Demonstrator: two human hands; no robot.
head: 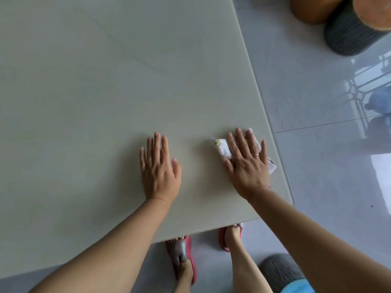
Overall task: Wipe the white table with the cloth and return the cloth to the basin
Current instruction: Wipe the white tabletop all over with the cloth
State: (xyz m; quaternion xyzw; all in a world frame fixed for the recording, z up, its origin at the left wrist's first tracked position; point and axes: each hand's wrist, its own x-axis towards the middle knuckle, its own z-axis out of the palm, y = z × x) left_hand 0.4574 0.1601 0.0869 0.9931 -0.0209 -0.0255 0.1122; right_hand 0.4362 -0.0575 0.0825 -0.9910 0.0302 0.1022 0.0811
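The white table (105, 81) fills most of the view. Near its front right corner lies a small white cloth (223, 149), and my right hand (247, 166) presses flat on top of it with fingers spread. Parts of the cloth stick out to the left, ahead of the fingers and at the right by the table edge. My left hand (159, 168) rests flat on the bare tabletop to the left of the cloth, palm down, holding nothing. I see no basin in this view.
The table's right edge (273, 132) runs diagonally beside the cloth. Two round stools (347, 30) stand on the glossy tiled floor at the top right. Another dark stool (279, 269) sits by my feet in red slippers (182, 256).
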